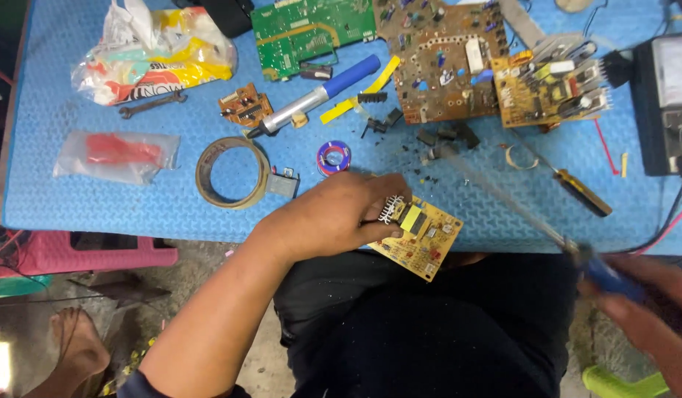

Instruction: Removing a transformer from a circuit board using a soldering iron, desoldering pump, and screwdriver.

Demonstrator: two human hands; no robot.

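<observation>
My left hand (339,215) grips a small yellow circuit board (423,236) at the near edge of the blue mat (98,199), fingers over its white finned part. My right hand (643,309), blurred at the lower right, is shut on a blue-handled soldering iron (547,228). The iron's long thin shaft slants up and left over the mat toward dark loose parts (444,140).
On the mat lie a tape roll (232,172), a solder spool (333,158), a desoldering pump (315,96), a screwdriver (569,184), a wrench (151,105), plastic bags (153,51), a green board (311,29), brown boards (444,59) and a meter (665,103).
</observation>
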